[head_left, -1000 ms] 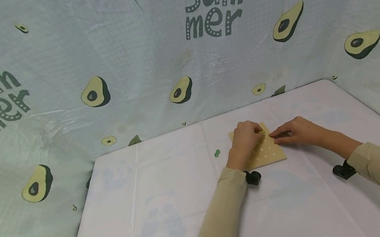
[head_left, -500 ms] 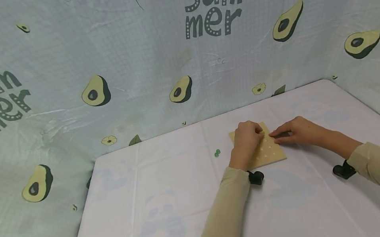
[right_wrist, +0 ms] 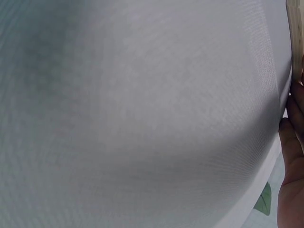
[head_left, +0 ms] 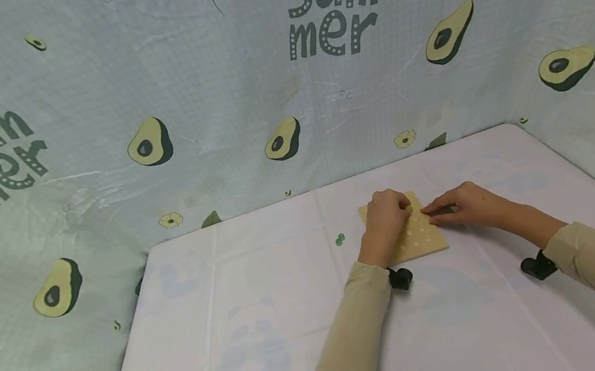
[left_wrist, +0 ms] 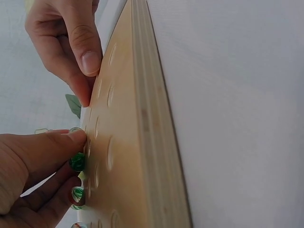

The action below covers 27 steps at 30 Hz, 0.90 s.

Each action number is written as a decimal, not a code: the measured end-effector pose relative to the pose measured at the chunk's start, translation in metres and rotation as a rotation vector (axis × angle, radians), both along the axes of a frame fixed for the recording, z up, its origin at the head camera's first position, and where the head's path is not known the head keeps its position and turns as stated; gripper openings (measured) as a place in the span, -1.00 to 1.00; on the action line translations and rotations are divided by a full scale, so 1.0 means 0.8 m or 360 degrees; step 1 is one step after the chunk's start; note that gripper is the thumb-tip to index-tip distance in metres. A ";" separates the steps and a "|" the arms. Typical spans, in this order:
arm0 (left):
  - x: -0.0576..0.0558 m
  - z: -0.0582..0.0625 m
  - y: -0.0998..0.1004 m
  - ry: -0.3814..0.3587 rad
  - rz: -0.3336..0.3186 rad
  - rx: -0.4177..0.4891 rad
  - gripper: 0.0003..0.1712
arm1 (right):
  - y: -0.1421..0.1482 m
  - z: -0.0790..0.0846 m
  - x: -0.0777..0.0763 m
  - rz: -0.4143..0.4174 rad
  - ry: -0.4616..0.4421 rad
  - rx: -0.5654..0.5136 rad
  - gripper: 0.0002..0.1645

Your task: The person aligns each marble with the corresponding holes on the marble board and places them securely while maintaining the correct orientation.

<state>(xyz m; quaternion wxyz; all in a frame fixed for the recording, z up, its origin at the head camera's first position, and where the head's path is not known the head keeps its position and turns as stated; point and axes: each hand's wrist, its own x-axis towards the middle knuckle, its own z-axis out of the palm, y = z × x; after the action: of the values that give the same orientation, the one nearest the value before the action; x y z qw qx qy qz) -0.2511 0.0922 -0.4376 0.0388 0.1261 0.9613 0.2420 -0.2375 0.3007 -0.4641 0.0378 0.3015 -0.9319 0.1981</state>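
Note:
A square wooden board (head_left: 426,240) with rows of round hollows lies on the table. My left hand (head_left: 385,219) is over it and pinches a small glass marble (left_wrist: 74,129) between thumb and fingers, low at the board's surface. Beside these fingers in the left wrist view, a green marble (left_wrist: 77,162) and another green-streaked marble (left_wrist: 77,194) line up along the board's far side. My right hand (head_left: 464,206) rests its thumb and fingertips on the board's right edge. In the right wrist view, only part of the right hand's fingers (right_wrist: 290,142) shows beside the board's edge.
Two green marbles (head_left: 340,239) lie on the pale tablecloth (head_left: 263,265), left of the board. A hanging cloth (head_left: 219,108) printed with avocados rises behind the table and along its sides. Black wrist cameras (head_left: 400,278) sit below both hands.
My left hand has shifted very slightly to the right, still low over the board. The right hand and the board stay in place.

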 end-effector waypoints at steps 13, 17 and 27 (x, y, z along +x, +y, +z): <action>0.002 0.001 -0.001 -0.0012 -0.0015 0.0003 -0.84 | 0.000 -0.001 -0.001 0.0010 0.0018 -0.0013 -0.67; 0.002 0.000 -0.003 0.0008 -0.0043 -0.0002 -0.84 | -0.001 -0.002 -0.002 0.0027 0.0039 -0.0023 -0.66; -0.003 0.007 -0.024 0.0050 -0.0158 0.0172 -0.82 | 0.000 0.003 -0.001 -0.0008 -0.0037 -0.0002 -0.65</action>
<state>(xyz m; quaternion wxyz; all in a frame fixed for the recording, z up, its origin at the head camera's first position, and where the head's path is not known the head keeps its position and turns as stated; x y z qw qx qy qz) -0.2532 0.0733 -0.4318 0.0288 0.1793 0.9399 0.2893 -0.2384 0.3005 -0.4618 0.0276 0.2967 -0.9329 0.2021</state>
